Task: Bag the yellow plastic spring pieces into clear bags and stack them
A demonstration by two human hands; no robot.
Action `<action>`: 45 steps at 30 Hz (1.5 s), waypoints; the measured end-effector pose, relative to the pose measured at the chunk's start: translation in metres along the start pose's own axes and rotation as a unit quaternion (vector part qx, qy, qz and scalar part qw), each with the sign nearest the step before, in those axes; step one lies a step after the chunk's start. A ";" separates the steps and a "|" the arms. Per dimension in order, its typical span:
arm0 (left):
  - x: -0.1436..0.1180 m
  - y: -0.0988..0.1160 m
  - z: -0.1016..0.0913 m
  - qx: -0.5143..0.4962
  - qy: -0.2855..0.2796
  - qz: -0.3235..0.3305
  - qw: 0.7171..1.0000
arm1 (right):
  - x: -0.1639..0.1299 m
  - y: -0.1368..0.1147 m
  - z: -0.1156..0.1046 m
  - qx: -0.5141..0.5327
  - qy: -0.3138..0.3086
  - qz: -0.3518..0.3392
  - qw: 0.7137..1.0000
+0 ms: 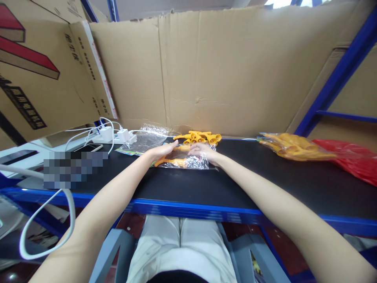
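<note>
A clear plastic bag (198, 163) with orange-yellow plastic pieces inside lies on the black table, between my hands. My left hand (165, 151) grips its left side, thumb uppermost, with the other fingers partly hidden. Over the bag's right part, my right hand (204, 151) has its fingers bent and closed on the film. Just behind the bag is a loose pile of orange-yellow plastic pieces (203, 137), each with a cup-shaped end and a narrow stem. Flat clear packaging (145, 139) lies behind my left hand.
A filled clear bag of orange-yellow pieces (294, 147) lies at the right beside a red plastic bag (347, 157). White chargers and cables (114, 135) crowd the left, near a phone (88, 148). Cardboard (220, 74) walls the back; a blue rail (194, 208) edges the front.
</note>
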State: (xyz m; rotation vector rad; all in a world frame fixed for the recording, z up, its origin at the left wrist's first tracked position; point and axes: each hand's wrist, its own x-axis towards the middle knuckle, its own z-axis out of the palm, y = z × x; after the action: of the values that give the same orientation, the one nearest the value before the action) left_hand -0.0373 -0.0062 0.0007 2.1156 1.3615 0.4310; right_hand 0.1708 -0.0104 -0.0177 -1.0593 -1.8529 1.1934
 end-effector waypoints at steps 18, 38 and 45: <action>0.020 -0.019 0.008 0.241 0.013 -0.065 0.968 | 0.007 0.006 -0.075 -0.171 0.390 -0.106 0.899; 0.014 -0.018 0.002 0.246 0.007 -0.075 0.966 | 0.003 0.038 -0.069 -0.631 0.218 -0.099 0.738; 0.011 -0.014 0.001 0.243 0.001 -0.082 0.967 | 0.006 0.040 -0.067 -0.634 0.195 -0.129 0.737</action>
State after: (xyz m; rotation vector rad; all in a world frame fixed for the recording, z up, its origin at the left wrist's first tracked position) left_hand -0.0415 0.0077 -0.0093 2.3489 1.7663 0.0269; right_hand 0.2368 0.0300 -0.0309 -1.4435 -2.2515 -0.6657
